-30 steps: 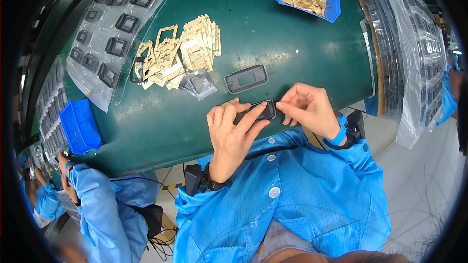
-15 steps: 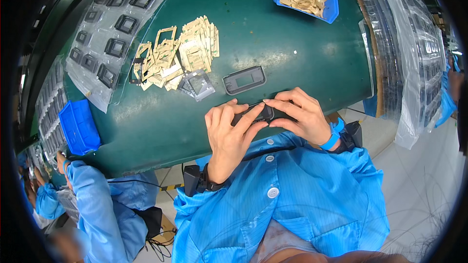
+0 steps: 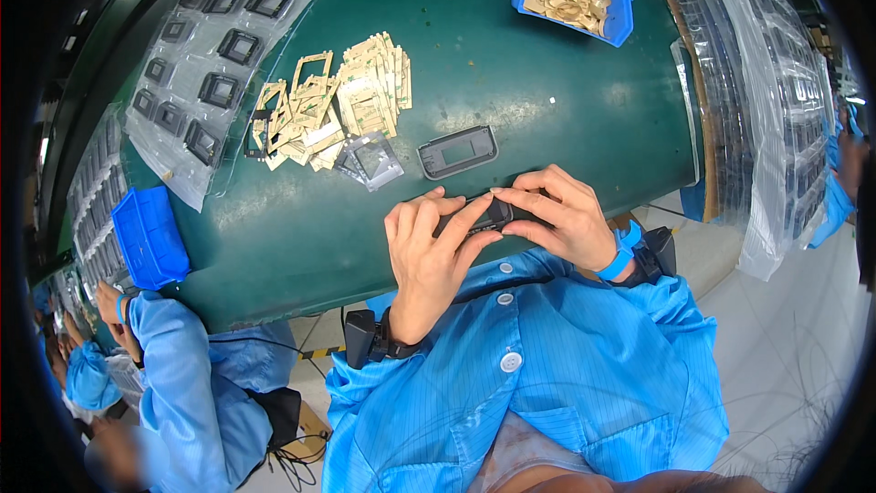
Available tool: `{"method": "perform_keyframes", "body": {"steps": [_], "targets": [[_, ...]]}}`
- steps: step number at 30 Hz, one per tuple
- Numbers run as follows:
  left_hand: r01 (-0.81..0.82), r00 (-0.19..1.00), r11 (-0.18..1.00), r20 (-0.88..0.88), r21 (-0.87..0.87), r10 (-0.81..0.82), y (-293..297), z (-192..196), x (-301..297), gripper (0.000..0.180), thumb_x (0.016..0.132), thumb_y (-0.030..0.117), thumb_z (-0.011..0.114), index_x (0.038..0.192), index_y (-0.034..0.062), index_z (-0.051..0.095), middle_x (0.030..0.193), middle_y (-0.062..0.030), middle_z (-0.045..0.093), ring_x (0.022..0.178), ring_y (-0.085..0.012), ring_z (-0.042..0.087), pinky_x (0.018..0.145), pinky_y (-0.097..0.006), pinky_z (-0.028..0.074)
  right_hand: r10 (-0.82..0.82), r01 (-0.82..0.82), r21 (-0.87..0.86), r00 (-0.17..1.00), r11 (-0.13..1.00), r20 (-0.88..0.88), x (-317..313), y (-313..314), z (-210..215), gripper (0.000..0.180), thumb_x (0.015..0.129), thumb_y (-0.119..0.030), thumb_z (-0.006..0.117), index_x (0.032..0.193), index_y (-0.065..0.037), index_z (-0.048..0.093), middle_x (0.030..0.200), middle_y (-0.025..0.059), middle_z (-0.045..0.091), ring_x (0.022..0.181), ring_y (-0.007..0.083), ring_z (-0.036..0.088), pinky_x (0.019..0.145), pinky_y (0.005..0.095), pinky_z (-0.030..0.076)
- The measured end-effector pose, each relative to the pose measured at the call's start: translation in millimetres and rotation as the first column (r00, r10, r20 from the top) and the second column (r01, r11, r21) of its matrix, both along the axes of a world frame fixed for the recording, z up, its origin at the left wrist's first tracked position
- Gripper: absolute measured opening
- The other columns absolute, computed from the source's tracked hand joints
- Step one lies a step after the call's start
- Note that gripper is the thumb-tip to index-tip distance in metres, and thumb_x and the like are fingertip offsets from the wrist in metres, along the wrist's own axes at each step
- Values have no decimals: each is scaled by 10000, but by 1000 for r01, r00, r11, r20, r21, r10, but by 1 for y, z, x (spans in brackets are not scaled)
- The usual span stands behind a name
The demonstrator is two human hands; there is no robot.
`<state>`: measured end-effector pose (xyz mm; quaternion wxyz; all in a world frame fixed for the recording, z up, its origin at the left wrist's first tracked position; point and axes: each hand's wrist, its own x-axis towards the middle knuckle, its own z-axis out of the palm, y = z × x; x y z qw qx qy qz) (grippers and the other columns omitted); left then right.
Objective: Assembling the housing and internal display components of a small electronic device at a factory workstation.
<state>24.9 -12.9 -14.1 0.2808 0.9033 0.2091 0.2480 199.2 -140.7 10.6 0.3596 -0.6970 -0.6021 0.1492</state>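
Observation:
In front of my chest, at the table's near edge, a small dark plastic housing (image 3: 498, 212) is held between both hands. My left hand (image 3: 427, 242) grips its left end, with thumb and index finger reaching along it. My right hand (image 3: 558, 213) pinches the right end, and the index fingertips nearly meet on the upper edge. Much of the housing is hidden behind the fingers. Just beyond my hands, a similar grey housing (image 3: 484, 140) with a rectangular window lies flat on the green table (image 3: 511, 64).
Cream cut-out frames (image 3: 370, 82) are heaped beyond my left hand, beside dark-edged clear pieces (image 3: 372, 162). A blue bin (image 3: 625, 14) holds cream strips. Another blue bin (image 3: 151, 237) stands left, near a co-worker's sleeve (image 3: 178, 338). Trays of dark frames (image 3: 205, 119) line the left; stacked trays (image 3: 730, 100) stand right.
My hands stay in nearly the same place, and the housing between them looks slightly tilted. At the left, the co-worker's hand and arm have shifted.

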Motion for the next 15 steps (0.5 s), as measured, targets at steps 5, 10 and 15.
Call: {"method": "perform_keyframes", "body": {"steps": [5, 10, 15], "targets": [[2, 1000, 1000, -1, -14, -2, 0, 0, -1, 498, 719, 351, 839, 1183, 201, 739, 1017, -5, 629, 1060, -244, 593, 908, -386, 384, 4, -4, 1, 1000, 1000, -1, 0, 1, 2, 482, 741, -168, 833, 1196, -70, 708, 1029, 67, 639, 868, 251, 635, 722, 362, 541], [7, 1000, 1000, 9, -30, -7, 0, -1, -1, 499, 745, 349, 823, 1211, 208, 714, 1039, -2, 628, 1078, -241, 591, 918, -391, 385, 10, -10, 1, 1000, 1000, 1, 0, 1, 1, 478, 743, -164, 830, 1198, -79, 711, 1023, 62, 639, 851, 246, 631, 712, 359, 539], [-22, 999, 999, 24, -47, 23, -1, 0, 0, 576, 691, 342, 865, 1197, 128, 689, 1043, -35, 654, 1050, -277, 590, 905, -397, 394, 5, -5, 17, 1000, 1000, 4, 0, 2, 0, 477, 743, -161, 828, 1200, -89, 713, 1012, 56, 638, 840, 240, 629, 702, 356, 539]]}}
